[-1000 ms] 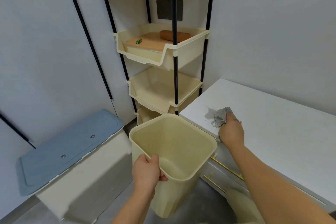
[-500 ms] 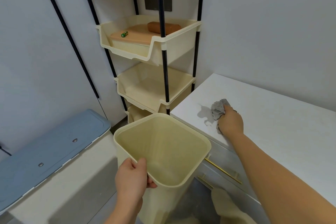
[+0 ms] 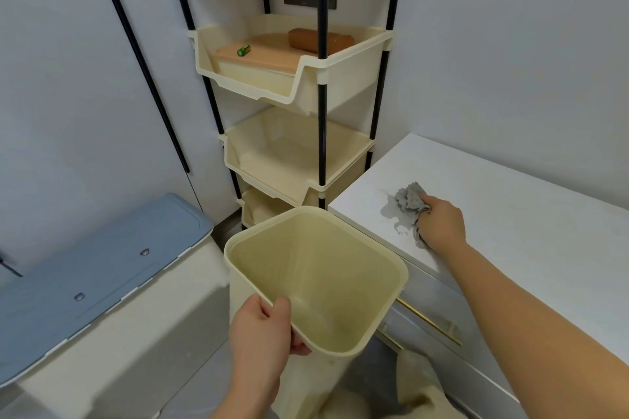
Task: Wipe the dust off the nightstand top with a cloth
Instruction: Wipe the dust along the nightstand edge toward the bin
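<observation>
The cloth (image 3: 410, 202) is a small, crumpled grey rag with frayed edges, bunched up and pressed on the nightstand top (image 3: 531, 214), a smooth, matte white surface, close to its front left corner. The right hand (image 3: 442, 226) lies over the rag's right end; its fingers (image 3: 429, 205) are curled tight around the fabric, pinning it against the surface, and a loose tail of cloth hangs out under the palm at the front edge. A faint grey smear or shadow shows just left of the rag.

Below the top, the drawer front carries a slim brass-coloured bar handle (image 3: 429, 321).

The left hand (image 3: 260, 333) grips the near rim of a cream plastic bin (image 3: 316, 282), square-mouthed with rounded corners; its thumb lies inside the wall and the other fingers are wrapped outside. The bin is held tilted, just beside the nightstand's front left corner.

Behind stands a rack (image 3: 292, 85) of cream plastic trays on black poles. The top tray holds a tan board, a brown roll (image 3: 320, 40) and a small green battery (image 3: 243, 50). At the left is a pale container with a blue lid (image 3: 102, 269).
</observation>
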